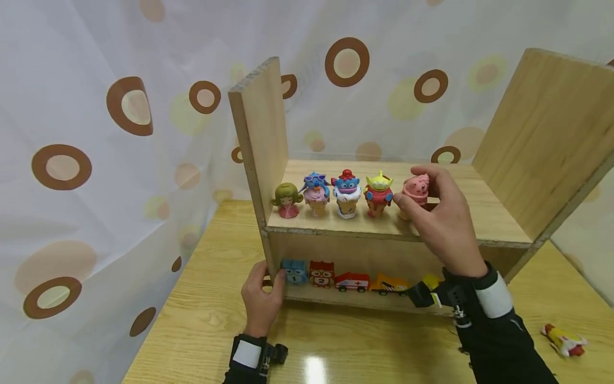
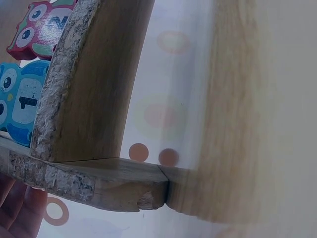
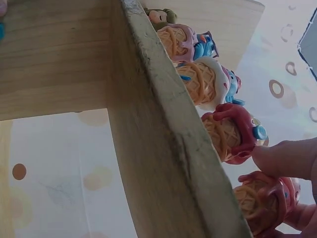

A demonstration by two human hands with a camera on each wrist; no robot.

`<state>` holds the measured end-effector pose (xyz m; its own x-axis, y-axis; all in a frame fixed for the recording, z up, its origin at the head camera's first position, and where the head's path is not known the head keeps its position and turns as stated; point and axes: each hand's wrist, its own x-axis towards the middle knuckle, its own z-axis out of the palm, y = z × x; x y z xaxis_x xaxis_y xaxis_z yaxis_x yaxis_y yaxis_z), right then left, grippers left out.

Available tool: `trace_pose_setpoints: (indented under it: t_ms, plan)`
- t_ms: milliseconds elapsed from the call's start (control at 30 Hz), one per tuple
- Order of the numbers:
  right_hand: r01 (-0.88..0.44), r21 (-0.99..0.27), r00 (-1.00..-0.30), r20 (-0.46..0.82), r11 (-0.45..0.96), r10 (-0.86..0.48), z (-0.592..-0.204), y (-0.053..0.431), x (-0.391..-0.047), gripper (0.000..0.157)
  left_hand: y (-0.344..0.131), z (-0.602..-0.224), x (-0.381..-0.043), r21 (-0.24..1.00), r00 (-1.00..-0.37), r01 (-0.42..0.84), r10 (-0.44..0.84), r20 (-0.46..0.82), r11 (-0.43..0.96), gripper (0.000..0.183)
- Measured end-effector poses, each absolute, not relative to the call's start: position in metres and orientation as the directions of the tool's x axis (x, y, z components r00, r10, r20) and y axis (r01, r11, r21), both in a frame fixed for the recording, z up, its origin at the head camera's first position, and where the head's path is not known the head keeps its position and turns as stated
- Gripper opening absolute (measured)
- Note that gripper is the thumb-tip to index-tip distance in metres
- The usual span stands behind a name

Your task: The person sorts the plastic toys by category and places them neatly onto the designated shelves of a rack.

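On the upper board of a wooden shelf (image 1: 336,230), my right hand (image 1: 448,224) pinches a pink ice-cream-cone figurine (image 1: 416,190) between thumb and fingers. Left of it stand a red figurine with a yellow-green head (image 1: 379,194), a blue one with a white cream cone (image 1: 347,194), a blue one on a pink cone (image 1: 315,194) and a girl figurine (image 1: 288,200). My left hand (image 1: 263,296) grips the shelf's left side panel low down, thumb at its front edge. Close to that thumb is a blue owl block numbered 1 (image 1: 294,272).
The lower level also holds a red owl block numbered 2 (image 1: 322,274), a red-and-white ambulance (image 1: 352,281) and a yellow toy vehicle (image 1: 389,285); my right wrist partly hides a yellow item (image 1: 431,281). A small yellow-and-red toy (image 1: 564,340) lies on the table at right.
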<state>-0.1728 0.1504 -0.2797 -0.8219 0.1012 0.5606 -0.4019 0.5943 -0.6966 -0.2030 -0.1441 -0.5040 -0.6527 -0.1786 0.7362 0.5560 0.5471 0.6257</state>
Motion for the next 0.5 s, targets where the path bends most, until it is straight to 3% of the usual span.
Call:
trace_pose_setpoints:
  t_ms: [333, 500]
  plan:
    - [-0.375, -0.725, -0.842, 0.527, 0.578, 0.116, -0.275, 0.152, -0.167, 0.052, -0.146, -0.503, -0.206, 0.612, -0.634, 0.57, -0.181, 0.752, 0.548, 0.025]
    - [-0.403, -0.65, -0.747, 0.641, 0.645, 0.18, -0.272, 0.158, -0.148, 0.054, -0.146, -0.504, -0.205, 0.603, -0.622, 0.579, -0.182, 0.762, 0.549, 0.024]
